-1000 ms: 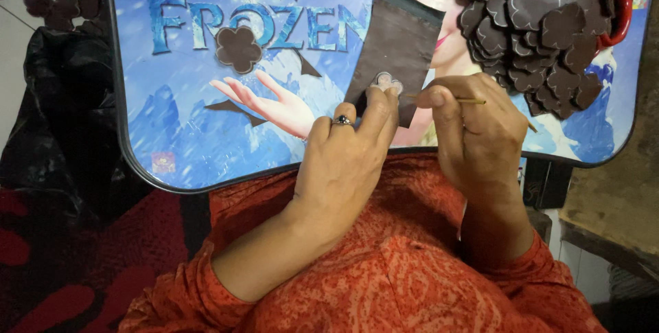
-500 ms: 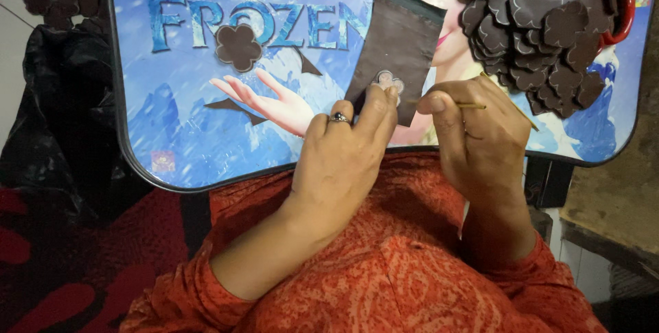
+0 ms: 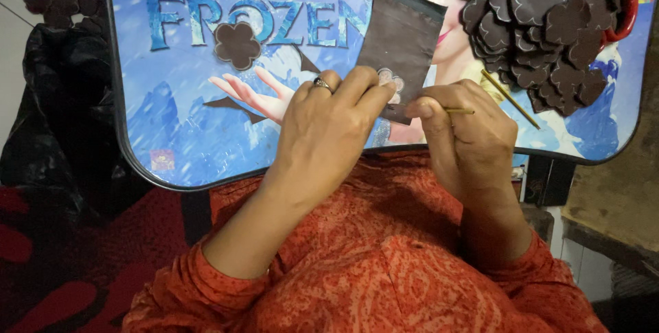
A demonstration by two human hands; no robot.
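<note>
Both hands are clamped: your left hand pins the brown sheet; your right hand grips the thin stick. Trace slowly, keeping the sheet flat on the desk.

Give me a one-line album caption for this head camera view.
Left hand steadies a brown sheet while right hand holds a thin stick.

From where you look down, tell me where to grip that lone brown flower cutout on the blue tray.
Pinch the flower cutout at one petal edge, coming from its near side. It lies flat on the tray, alone, with bare surface all round, so a fingertip could probably lift a scalloped edge first.
</note>
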